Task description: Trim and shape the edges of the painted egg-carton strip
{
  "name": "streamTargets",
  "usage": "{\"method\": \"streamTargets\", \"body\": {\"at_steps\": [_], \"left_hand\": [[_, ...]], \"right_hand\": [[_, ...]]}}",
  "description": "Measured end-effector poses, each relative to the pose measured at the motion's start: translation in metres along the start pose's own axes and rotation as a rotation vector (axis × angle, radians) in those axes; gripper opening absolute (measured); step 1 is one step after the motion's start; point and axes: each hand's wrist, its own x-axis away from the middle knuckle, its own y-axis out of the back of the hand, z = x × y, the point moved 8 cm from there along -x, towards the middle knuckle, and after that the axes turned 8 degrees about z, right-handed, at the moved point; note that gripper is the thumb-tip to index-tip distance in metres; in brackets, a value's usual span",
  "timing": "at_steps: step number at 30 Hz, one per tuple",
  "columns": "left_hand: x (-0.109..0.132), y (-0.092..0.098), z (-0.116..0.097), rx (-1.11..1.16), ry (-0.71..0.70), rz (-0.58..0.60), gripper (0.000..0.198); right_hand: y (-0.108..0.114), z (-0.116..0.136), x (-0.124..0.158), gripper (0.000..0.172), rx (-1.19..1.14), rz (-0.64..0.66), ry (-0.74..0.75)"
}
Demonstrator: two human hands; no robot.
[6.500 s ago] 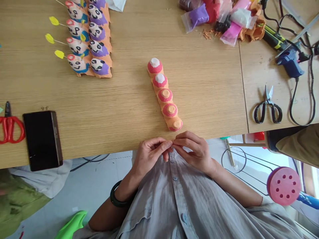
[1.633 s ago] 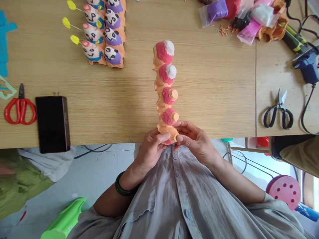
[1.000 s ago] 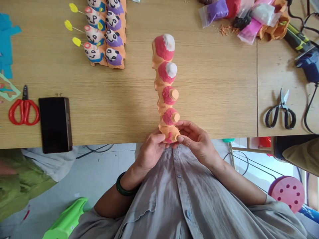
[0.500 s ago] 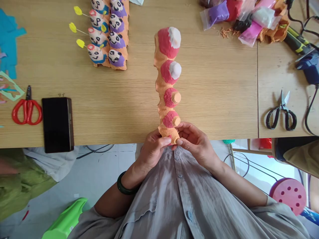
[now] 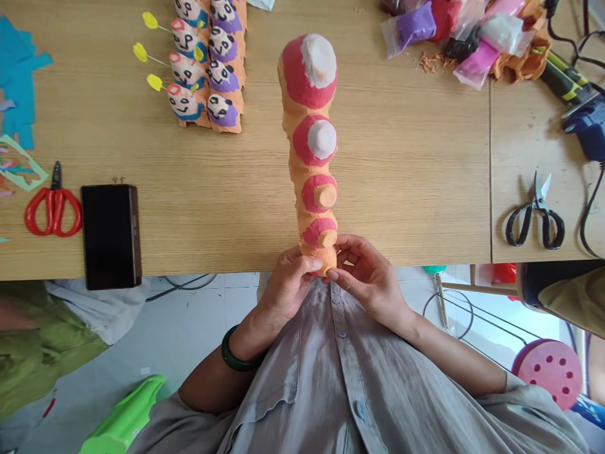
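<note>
An egg carton strip (image 5: 293,170) coated in orange points away from me, its far end raised above the table. Red clay covers several of its bumps; the two farthest also carry white caps, while nearer ones show bare orange tips. My left hand (image 5: 287,284) grips the near end from the left, thumb lying on the last bump. From the right, my right hand (image 5: 371,277) pinches the same end between thumb and fingers; its fingertips are partly hidden behind the strip. The bump at the near end looks mostly orange, partly covered by my thumbs.
Painted egg carton figures (image 5: 222,75) stand at the back left. Red-handled scissors (image 5: 54,202) and a black phone (image 5: 111,236) lie left. Bagged clay (image 5: 416,28), black-handled scissors (image 5: 535,214) and a blue power tool (image 5: 586,123) are on the right. People sit at both sides.
The strip's far end has tilted up toward me and swung slightly left, so its bumps look larger. Both hands keep hold of the near end, almost unmoved.
</note>
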Motion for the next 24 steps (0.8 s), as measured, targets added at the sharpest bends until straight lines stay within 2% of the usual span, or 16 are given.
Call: {"method": "streamTargets", "body": {"at_steps": [6, 12, 14, 20, 24], "left_hand": [[0.002, 0.012, 0.010, 0.077, 0.076, -0.138, 0.027], [0.002, 0.012, 0.009, 0.112, 0.088, -0.148, 0.021], [0.002, 0.009, 0.007, 0.134, 0.085, -0.116, 0.021], [0.002, -0.004, -0.003, 0.042, 0.025, 0.118, 0.023], [0.003, -0.002, -0.002, -0.049, -0.012, 0.119, 0.026]], "right_hand": [[0.001, 0.002, 0.002, 0.051, 0.143, -0.061, 0.005], [0.002, 0.003, -0.001, 0.053, 0.170, -0.059, -0.001], [0.005, 0.004, -0.001, 0.053, 0.146, -0.063, -0.008], [0.007, 0.000, -0.003, 0.042, -0.034, 0.033, -0.080], [0.008, -0.001, -0.003, 0.040, -0.069, 0.054, -0.065]]}}
